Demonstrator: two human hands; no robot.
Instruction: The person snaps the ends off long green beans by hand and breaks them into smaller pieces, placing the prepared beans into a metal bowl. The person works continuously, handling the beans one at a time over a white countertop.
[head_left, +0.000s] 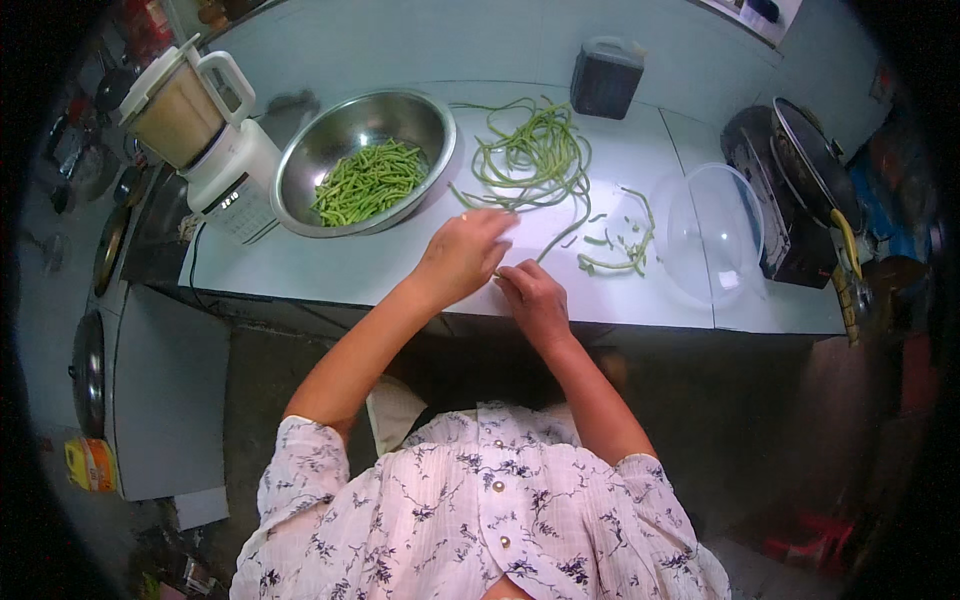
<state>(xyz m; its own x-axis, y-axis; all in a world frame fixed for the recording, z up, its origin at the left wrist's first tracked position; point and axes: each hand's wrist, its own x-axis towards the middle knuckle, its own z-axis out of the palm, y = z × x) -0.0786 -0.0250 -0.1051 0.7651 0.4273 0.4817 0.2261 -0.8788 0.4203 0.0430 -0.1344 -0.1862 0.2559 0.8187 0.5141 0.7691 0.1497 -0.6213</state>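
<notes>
My right hand (536, 292) pinches one end of a long green bean (564, 236) near the counter's front edge; the bean runs up towards a loose coil of long beans (532, 154). Just left of it and a little higher is my left hand (466, 251), blurred, its fingers bent; whether it holds anything cannot be made out. A steel bowl (300, 169) at the left holds many short cut bean pieces (371, 180). Bean scraps and trimmed bits (611, 262) lie on the counter (652, 304) to the right of my hands.
A white blender (240, 169) with a filled jug stands left of the bowl. At the back is a dark-filled plastic container (607, 79). On the right are a clear plastic bowl or lid (712, 232), a dark box (799, 247) and a lidded pan (810, 157).
</notes>
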